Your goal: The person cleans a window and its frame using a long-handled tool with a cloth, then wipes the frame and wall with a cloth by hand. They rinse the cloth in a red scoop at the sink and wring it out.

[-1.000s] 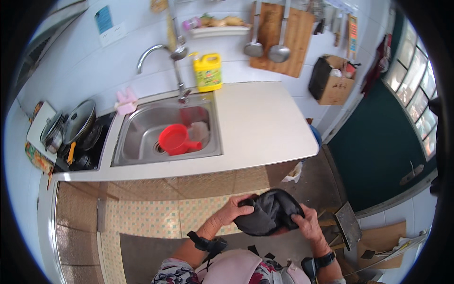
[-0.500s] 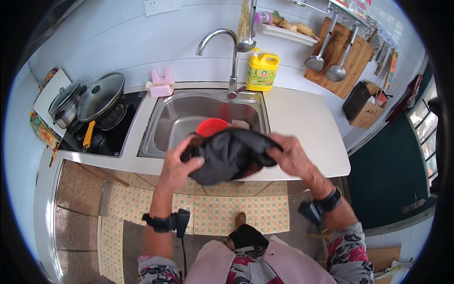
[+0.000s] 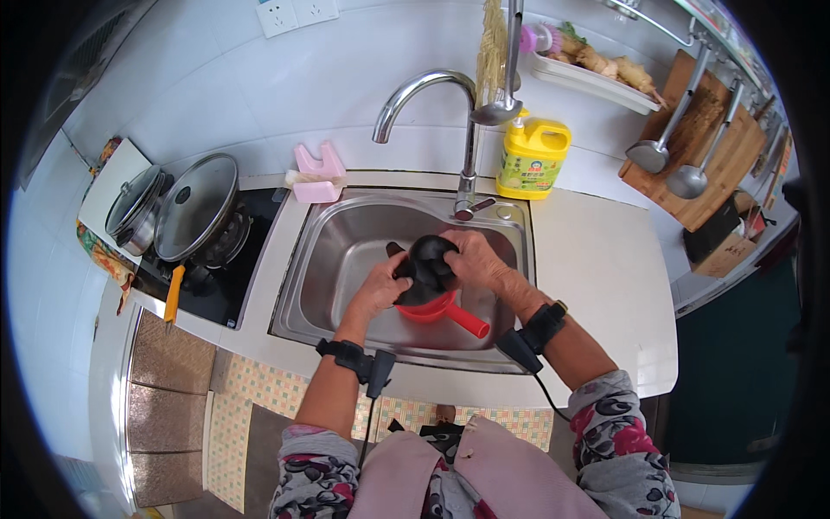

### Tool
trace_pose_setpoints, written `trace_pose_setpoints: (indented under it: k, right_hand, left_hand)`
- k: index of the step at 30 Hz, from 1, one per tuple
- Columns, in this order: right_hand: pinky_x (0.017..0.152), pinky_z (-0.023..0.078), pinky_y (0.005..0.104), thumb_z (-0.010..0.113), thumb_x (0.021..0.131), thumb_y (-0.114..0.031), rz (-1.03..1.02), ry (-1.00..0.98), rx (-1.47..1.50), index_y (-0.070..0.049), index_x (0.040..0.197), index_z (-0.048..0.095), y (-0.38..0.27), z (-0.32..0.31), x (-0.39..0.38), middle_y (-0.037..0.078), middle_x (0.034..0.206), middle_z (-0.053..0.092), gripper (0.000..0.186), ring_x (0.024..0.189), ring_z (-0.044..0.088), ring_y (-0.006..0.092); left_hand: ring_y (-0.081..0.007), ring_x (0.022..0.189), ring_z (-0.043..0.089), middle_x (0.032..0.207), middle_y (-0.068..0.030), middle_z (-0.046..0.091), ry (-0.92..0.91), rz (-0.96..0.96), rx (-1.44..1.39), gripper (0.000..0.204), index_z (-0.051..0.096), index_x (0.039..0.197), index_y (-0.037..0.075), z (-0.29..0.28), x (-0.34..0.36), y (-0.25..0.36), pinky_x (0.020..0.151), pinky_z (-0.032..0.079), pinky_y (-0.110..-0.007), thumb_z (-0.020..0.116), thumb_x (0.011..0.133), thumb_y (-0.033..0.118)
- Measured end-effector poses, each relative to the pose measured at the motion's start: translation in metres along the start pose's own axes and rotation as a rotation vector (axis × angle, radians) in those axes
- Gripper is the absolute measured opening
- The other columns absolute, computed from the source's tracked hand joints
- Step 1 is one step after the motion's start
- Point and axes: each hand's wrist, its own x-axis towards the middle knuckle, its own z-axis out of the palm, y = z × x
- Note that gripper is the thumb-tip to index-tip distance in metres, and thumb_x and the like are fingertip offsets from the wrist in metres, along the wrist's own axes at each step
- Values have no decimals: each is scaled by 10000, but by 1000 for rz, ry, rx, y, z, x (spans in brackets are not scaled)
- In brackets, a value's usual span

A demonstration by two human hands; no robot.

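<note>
A bunched black fabric item (image 3: 425, 272) is between my two hands in the steel sink (image 3: 326, 268). My left hand (image 3: 386, 281) is closed on its left side, and my right hand (image 3: 469, 258) grips it from the right. The fabric sits over a red plastic dipper (image 3: 432, 310) whose handle points toward the right front; the dipper's inside is hidden by the fabric. The curved steel faucet (image 3: 424, 82) stands behind the sink, above my hands.
A yellow jug (image 3: 530, 163) stands behind the sink's right, a pink soap holder (image 3: 317, 192) at back left. Lidded pans (image 3: 194, 208) sit on the left stove (image 3: 251, 277). The white counter (image 3: 605, 303) extends right. Utensils and a wooden board (image 3: 718, 147) hang on the wall.
My hands have moved the black fabric forward from in front of the counter, down into the sink onto the red dipper. It is now bunched smaller. The view has swung toward the sink.
</note>
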Motion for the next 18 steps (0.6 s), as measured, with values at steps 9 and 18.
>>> trace_pose_setpoints:
  k: [9,18]
  right_hand:
    - [825,486,385,596,731,-117,140,-41,-81,-38,1119,576,129,76,14,216,944,634,396,893,611,364]
    - [959,425,423,641,734,-209,302,-455,-430,-103,1321,423,167,141,10,270,1209,512,635,1123,512,381]
  left_hand:
    - [-231,985,571,1024,-137,610,-30,-151,413,450,519,1257,49,-4,37,-80,872,440,-318,496,809,17]
    - [-442,1279,287,1448,-160,239,12,-658,-527,729,118,1456,136,30,72,-127,953,358,-572,531,899,363]
